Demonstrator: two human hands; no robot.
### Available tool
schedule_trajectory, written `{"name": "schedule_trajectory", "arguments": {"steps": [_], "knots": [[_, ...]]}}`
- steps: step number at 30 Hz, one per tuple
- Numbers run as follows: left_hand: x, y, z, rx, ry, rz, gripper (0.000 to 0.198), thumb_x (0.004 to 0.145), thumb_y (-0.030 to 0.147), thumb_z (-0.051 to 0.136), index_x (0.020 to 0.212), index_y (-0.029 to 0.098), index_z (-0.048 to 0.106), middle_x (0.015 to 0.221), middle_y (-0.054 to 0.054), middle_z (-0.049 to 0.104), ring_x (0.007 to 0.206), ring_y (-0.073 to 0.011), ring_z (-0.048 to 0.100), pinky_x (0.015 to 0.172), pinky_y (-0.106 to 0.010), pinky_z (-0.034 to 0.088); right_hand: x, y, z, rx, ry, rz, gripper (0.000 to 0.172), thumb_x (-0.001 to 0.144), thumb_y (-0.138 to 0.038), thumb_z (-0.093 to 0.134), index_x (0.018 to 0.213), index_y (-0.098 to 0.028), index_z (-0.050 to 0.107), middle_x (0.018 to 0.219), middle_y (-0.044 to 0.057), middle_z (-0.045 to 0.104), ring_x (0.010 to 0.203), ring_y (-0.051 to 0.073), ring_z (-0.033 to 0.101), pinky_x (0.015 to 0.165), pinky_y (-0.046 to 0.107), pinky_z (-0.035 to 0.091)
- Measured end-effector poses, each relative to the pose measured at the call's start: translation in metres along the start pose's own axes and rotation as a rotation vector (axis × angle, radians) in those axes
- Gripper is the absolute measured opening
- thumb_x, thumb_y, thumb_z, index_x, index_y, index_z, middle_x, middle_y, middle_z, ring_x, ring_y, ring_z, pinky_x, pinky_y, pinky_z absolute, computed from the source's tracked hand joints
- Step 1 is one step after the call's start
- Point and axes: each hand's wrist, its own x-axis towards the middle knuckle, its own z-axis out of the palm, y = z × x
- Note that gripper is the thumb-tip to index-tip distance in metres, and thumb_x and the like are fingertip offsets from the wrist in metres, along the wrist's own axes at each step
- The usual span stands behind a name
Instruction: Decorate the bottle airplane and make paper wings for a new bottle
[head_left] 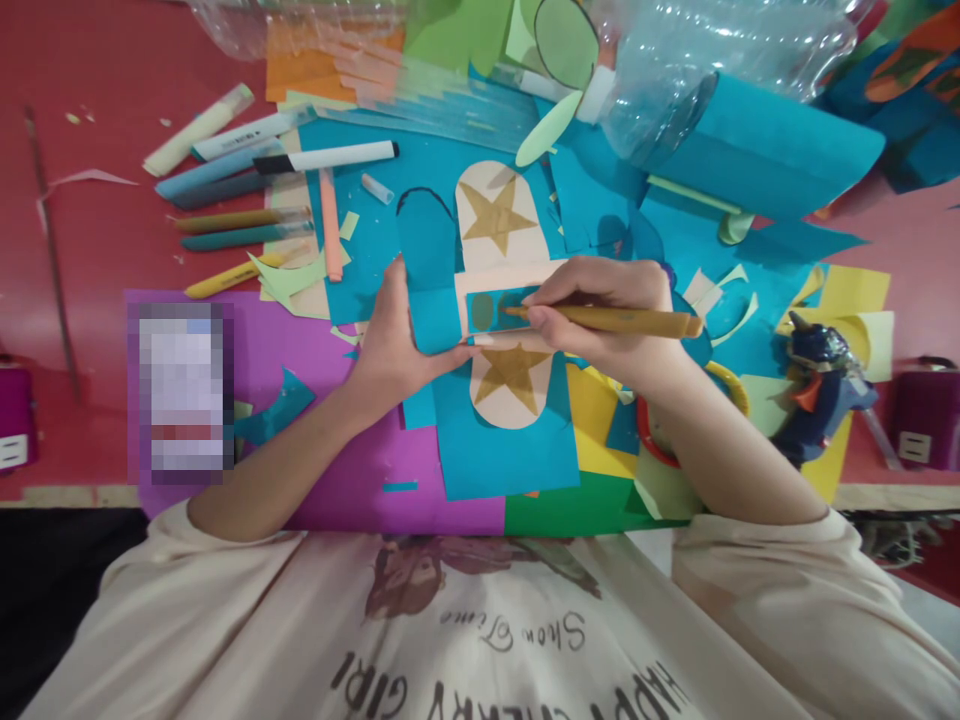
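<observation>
My right hand (pixel 600 310) grips a golden-brown marker (pixel 637 321), its tip on a small blue paper strip (pixel 514 300) that bears a brown oval. Pale paper frames this strip. Above it lies a rounded pale piece (pixel 480 238) with a brown star, and below it a second pale piece (pixel 517 412) with another star. My left hand (pixel 397 335) is spread, its thumb pressing the paper's left edge while the fingers rest on a blue sheet. Under these pieces is a larger blue sheet (pixel 510 470).
Several markers (pixel 247 160) lie at the upper left. A blurred phone-like screen (pixel 184 385) is at left. Clear glue sticks (pixel 442 115) and a rolled blue paper (pixel 757 150) are at the back. A dark blue glue gun (pixel 817 400) and red-handled scissors (pixel 646 430) lie at right.
</observation>
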Motion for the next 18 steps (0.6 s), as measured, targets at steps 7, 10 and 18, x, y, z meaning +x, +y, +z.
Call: {"name": "schedule_trajectory", "arguments": {"steps": [7, 10, 18], "knots": [[-0.0002, 0.0015, -0.0019, -0.015, 0.007, -0.005, 0.122, 0.055, 0.087, 0.066, 0.148, 0.02, 0.023, 0.157, -0.02, 0.033, 0.146, -0.0416, 0.031, 0.117, -0.057, 0.032, 0.0015, -0.0017, -0.0013, 0.02, -0.028, -0.025, 0.02, 0.083, -0.02, 0.063, 0.065, -0.024, 0.058, 0.06, -0.001, 0.064, 0.051, 0.013, 0.056, 0.046, 0.029, 0.042], [-0.0006, -0.0012, -0.0016, -0.019, -0.005, -0.002, 0.124, 0.054, 0.087, 0.067, 0.148, 0.02, 0.022, 0.157, -0.019, 0.032, 0.146, -0.0423, 0.031, 0.117, -0.057, 0.033, 0.0026, -0.0018, -0.0026, 0.032, -0.041, -0.058, 0.021, 0.082, -0.018, 0.064, 0.063, -0.023, 0.057, 0.057, -0.002, 0.063, 0.051, 0.012, 0.056, 0.046, 0.027, 0.041], [-0.0006, -0.0024, -0.0019, -0.017, -0.039, -0.004, 0.128, 0.055, 0.09, 0.063, 0.15, 0.017, 0.019, 0.159, -0.02, 0.027, 0.147, -0.0439, 0.027, 0.118, -0.058, 0.032, 0.0035, -0.0038, -0.0051, -0.013, -0.079, -0.011, 0.023, 0.081, -0.018, 0.063, 0.059, -0.023, 0.056, 0.056, -0.002, 0.062, 0.05, 0.012, 0.056, 0.047, 0.027, 0.041]]}}
